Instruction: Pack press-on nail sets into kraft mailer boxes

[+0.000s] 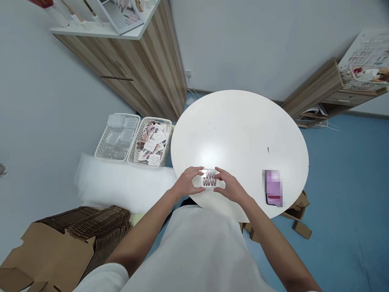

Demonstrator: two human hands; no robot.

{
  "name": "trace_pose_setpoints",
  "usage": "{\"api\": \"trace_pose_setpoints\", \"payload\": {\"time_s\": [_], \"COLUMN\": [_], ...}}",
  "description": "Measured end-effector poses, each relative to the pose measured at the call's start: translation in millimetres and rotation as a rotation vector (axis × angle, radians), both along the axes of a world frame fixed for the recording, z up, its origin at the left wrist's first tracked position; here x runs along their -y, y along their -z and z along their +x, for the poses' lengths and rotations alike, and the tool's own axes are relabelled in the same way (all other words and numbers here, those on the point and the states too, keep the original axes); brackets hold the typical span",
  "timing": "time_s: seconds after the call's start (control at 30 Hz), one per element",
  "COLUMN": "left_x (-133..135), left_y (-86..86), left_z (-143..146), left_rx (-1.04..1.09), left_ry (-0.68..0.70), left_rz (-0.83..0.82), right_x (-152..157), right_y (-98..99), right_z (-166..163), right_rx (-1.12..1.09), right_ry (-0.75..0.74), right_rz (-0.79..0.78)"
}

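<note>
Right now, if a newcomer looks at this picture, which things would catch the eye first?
Probably the big white table in the middle of the view. At its near edge, the left hand and right hand hold a clear box of dark pieces between them. The purple item, on the table's right side, also stands out, though it is blurred.

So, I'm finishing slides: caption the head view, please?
Left hand and right hand hold a clear case of nail-shaped pieces at a round white table.
</note>
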State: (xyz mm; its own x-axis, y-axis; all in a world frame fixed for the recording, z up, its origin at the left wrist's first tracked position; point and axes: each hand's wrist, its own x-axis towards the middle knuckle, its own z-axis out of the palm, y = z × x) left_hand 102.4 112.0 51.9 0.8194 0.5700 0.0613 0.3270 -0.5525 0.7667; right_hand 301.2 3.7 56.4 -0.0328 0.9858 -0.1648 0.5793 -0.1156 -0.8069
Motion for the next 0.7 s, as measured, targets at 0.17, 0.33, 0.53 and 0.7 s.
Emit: {"api": "trace_pose_setpoints", "payload": {"time_s": [0.17, 0.33, 0.53, 0.7], "left_x": [-25.0, -49.1, -72.6, -82.3], "left_y": [13.5, 25.9, 38.8, 56.3], "left_z": [-30.5, -50.5, -60.2, -60.4], "left_rx": [-0.029, 0.011, 0.096, 0.121], "left_ry": [-0.069, -0.116, -0.227, -0.380], "left_rz": [-0.076, -0.197, -0.352, -0.484], "right_x": [-36.7, -68.3, -96.4, -117.2], "right_y": [14.6, 26.3, 39.6, 51.6], "right_z": [-34.1, -57.8, -74.7, -81.1], "right_rx": [0.064, 0.053, 0.074, 0.104], "right_ry": [0.009, 0.037, 0.099, 0.078], "right_rz": [0.014, 0.010, -0.002, -0.024]}}
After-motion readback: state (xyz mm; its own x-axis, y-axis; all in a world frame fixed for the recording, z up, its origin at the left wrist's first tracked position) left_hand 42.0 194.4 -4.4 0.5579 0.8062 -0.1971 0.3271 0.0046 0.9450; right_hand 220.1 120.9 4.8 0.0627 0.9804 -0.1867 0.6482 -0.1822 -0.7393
